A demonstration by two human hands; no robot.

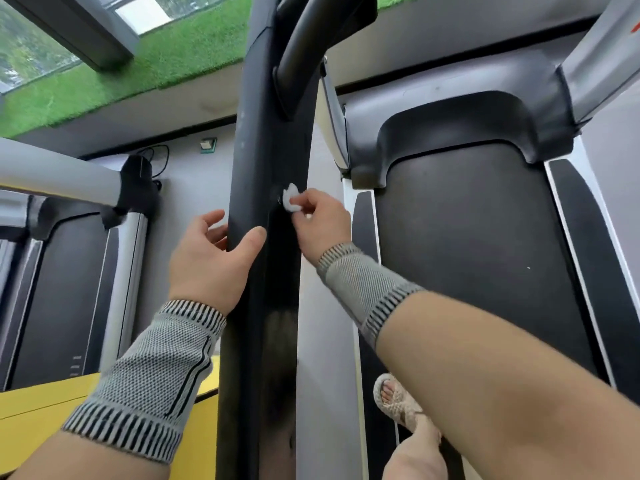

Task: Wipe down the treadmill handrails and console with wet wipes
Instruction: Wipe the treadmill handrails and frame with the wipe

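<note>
A black treadmill handrail (258, 150) runs up the middle of the head view. My left hand (211, 258) wraps loosely around its left side, thumb on the front and fingers behind it. My right hand (320, 221) pinches a small crumpled white wet wipe (290, 197) and holds it against the rail's right face. Both wrists wear grey knitted bands. A curved black bar (304, 39) joins the rail higher up.
The treadmill belt (467, 254) and its grey motor cover (450, 116) lie to the right, with my sandalled foot (398, 400) on the side strip. A second treadmill (69, 271) stands at left. A yellow surface (41, 410) fills the lower left. Green turf (138, 71) lies ahead.
</note>
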